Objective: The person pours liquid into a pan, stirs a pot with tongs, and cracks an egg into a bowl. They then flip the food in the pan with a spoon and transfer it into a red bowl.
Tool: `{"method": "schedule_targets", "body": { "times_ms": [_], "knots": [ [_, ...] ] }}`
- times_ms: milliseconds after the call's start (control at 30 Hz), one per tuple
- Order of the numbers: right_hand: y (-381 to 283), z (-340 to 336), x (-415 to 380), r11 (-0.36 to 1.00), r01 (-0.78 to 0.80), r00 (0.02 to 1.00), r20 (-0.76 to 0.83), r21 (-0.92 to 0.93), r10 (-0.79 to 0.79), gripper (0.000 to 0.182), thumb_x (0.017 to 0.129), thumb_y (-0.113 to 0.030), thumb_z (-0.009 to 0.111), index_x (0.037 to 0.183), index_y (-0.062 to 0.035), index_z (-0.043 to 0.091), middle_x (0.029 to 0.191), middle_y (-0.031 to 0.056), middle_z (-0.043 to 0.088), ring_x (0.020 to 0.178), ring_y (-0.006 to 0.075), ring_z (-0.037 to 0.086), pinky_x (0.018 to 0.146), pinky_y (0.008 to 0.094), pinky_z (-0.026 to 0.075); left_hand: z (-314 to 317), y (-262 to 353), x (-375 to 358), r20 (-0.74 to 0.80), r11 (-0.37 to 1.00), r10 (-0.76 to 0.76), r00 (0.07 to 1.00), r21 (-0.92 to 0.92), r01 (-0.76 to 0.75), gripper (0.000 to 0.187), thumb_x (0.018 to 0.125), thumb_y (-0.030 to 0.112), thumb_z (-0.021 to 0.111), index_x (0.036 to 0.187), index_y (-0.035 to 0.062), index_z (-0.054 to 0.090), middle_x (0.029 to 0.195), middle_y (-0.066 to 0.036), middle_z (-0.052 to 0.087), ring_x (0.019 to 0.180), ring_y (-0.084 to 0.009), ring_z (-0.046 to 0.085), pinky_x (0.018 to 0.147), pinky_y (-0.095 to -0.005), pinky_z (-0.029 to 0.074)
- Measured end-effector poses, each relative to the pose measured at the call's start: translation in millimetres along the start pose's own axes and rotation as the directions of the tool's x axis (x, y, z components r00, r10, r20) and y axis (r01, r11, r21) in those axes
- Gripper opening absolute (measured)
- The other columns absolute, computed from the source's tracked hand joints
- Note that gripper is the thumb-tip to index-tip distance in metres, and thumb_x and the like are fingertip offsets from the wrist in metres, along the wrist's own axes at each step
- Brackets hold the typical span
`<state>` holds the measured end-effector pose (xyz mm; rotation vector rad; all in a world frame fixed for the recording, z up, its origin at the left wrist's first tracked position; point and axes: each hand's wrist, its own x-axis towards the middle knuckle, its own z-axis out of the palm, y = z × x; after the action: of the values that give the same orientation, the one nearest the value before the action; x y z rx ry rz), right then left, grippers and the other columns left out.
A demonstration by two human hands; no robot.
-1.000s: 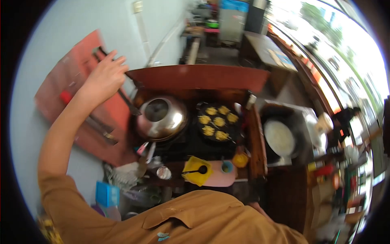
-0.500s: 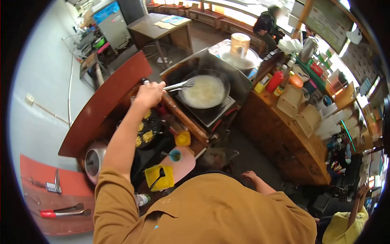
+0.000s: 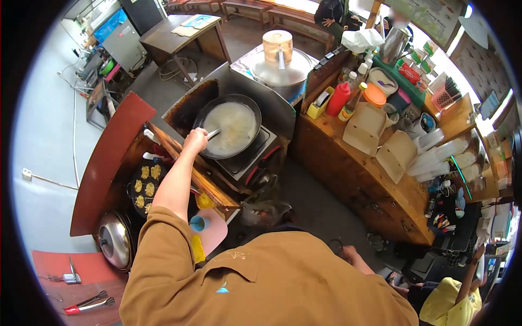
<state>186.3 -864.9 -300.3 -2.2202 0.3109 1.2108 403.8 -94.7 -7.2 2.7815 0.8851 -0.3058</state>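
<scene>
My left hand [image 3: 197,140] is closed around a pair of metal tongs [image 3: 213,133], which reach into the frying pan [image 3: 204,111]. Pale, cloudy, bubbling liquid [image 3: 234,126] fills that dark pan, and the tongs' tips are at its left side. Under the pan is a stove [image 3: 239,165] with metal shields around the back. Low by my side hangs my right hand [image 3: 352,254], with a thin dark loop beside it; its fingers are too small and partly hidden to read.
Left of my arm, a dark moulded pan [image 3: 142,179] holds several yellow pieces, near a domed lid [image 3: 115,243]. A wooden board [image 3: 187,165] separates it from the stove. Bottles and open cardboard boxes [image 3: 365,127] crowd the right counter. A person in a yellow shirt [image 3: 451,301] is at lower right.
My left hand has moved with the tongs from above the wooden board to the frying pan, and the tongs' tips are now at the liquid. The camera view has shifted.
</scene>
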Motion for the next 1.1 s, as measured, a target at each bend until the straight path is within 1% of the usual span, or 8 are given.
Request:
{"method": "schedule_targets", "body": {
  "times_ms": [67, 133, 300, 400, 467, 633, 900, 1100],
  "knots": [
    [6.1, -8.9, 13.2, 0.996, 0.057, 0.998, 0.025, -0.073, -0.055, 0.024, 0.094, -0.023, 0.064, 0.101, -0.0008, 0.072, 0.081, 0.006, 0.069, 0.069, 0.0198, 0.063, 0.058, 0.0365, 0.048, 8.9, 4.8, 8.0, 0.008, 0.998, 0.033, 0.999, -0.06, -0.033, 0.03, 0.094, 0.032, 0.069, 0.12, 0.0192, 0.072, 0.124, -0.013, 0.069, 0.116, -0.0309, 0.066, 0.099, -0.0421, 0.052],
    [-40.3, -28.9, 4.1, 0.938, -0.208, 0.967, -0.085, 0.276, 0.239, 0.025, 0.094, -0.023, 0.064, 0.103, -0.0017, 0.072, 0.079, 0.0058, 0.068, 0.065, 0.0194, 0.061, 0.054, 0.037, 0.046, 4.6, 19.4, 1.0, 0.02, 0.997, 0.042, 0.999, -0.072, -0.041, 0.03, 0.094, 0.032, 0.069, 0.121, 0.0202, 0.072, 0.124, -0.013, 0.069, 0.116, -0.0311, 0.066, 0.1, -0.042, 0.051],
    [-61.3, -51.0, 66.5, 0.946, -0.054, 0.99, -0.106, 0.321, 0.093, 0.034, 0.088, -0.029, 0.072, 0.108, -0.0021, 0.075, 0.092, 0.0108, 0.074, 0.076, 0.0213, 0.068, 0.067, 0.0361, 0.053, -12.1, 39.7, -19.8, -0.025, 0.988, 0.151, 0.988, -0.016, -0.152, 0.028, 0.094, 0.033, 0.068, 0.12, 0.024, 0.073, 0.118, -0.013, 0.071, 0.112, -0.0305, 0.067, 0.097, -0.0421, 0.052],
    [-104.0, -62.8, 75.7, 0.961, 0.049, 0.99, -0.138, 0.271, -0.012, 0.038, 0.085, -0.031, 0.075, 0.11, -0.0027, 0.075, 0.099, 0.0121, 0.075, 0.087, 0.0213, 0.07, 0.077, 0.0352, 0.055, -36.4, 41.5, -40.0, -0.054, 0.903, 0.355, 0.933, 0.279, -0.327, 0.022, 0.094, 0.029, 0.065, 0.112, 0.0246, 0.076, 0.106, -0.012, 0.073, 0.103, -0.0283, 0.07, 0.089, -0.0424, 0.055],
    [-128.8, -70.8, 73.4, 0.972, 0.102, 0.99, -0.121, 0.213, -0.077, 0.039, 0.084, -0.032, 0.076, 0.11, -0.0022, 0.075, 0.1, 0.0111, 0.075, 0.091, 0.0199, 0.069, 0.08, 0.0346, 0.054, -45.1, 25.5, -48.1, -0.003, 0.723, 0.512, 0.859, 0.54, -0.43, 0.017, 0.092, 0.025, 0.062, 0.102, 0.0271, 0.076, 0.096, -0.009, 0.071, 0.097, -0.0256, 0.07, 0.082, -0.0414, 0.055],
    [-146.3, -77.5, 72.2, 0.972, 0.108, 0.992, -0.083, 0.209, -0.092, 0.036, 0.084, -0.028, 0.077, 0.108, -0.0016, 0.075, 0.094, 0.0058, 0.073, 0.084, 0.0167, 0.066, 0.073, 0.033, 0.053, -41.8, -6.4, -82.5, 0.075, 0.467, 0.67, 0.739, 0.731, -0.497, 0.016, 0.083, 0.02, 0.062, 0.082, 0.0126, 0.076, 0.087, -0.008, 0.07, 0.091, -0.026, 0.067, 0.077, -0.0406, 0.05],
    [-92.6, -65.3, 88.3, 0.98, -0.013, 1.0, -0.012, 0.201, 0.016, 0.035, 0.086, -0.028, 0.077, 0.108, -0.0012, 0.075, 0.093, 0.0088, 0.074, 0.077, 0.0193, 0.068, 0.068, 0.0346, 0.053, 21.3, 17.9, -33.1, -0.154, 0.54, 0.684, 0.713, 0.765, -0.352, 0.015, 0.087, 0.019, 0.059, 0.09, 0.0101, 0.071, 0.085, -0.01, 0.067, 0.085, -0.0263, 0.066, 0.07, -0.0411, 0.047],
    [-60.5, -69.5, 75.9, 0.907, -0.06, 0.997, -0.02, 0.416, 0.075, 0.032, 0.088, -0.026, 0.076, 0.108, -0.0009, 0.074, 0.087, 0.0075, 0.072, 0.073, 0.02, 0.066, 0.064, 0.0341, 0.051, 25.9, 27.2, 9.3, -0.262, 0.601, 0.638, 0.724, 0.757, -0.256, 0.013, 0.088, 0.018, 0.059, 0.091, 0.0118, 0.071, 0.083, -0.009, 0.068, 0.079, -0.0252, 0.067, 0.067, -0.0391, 0.048]
  ]
}}
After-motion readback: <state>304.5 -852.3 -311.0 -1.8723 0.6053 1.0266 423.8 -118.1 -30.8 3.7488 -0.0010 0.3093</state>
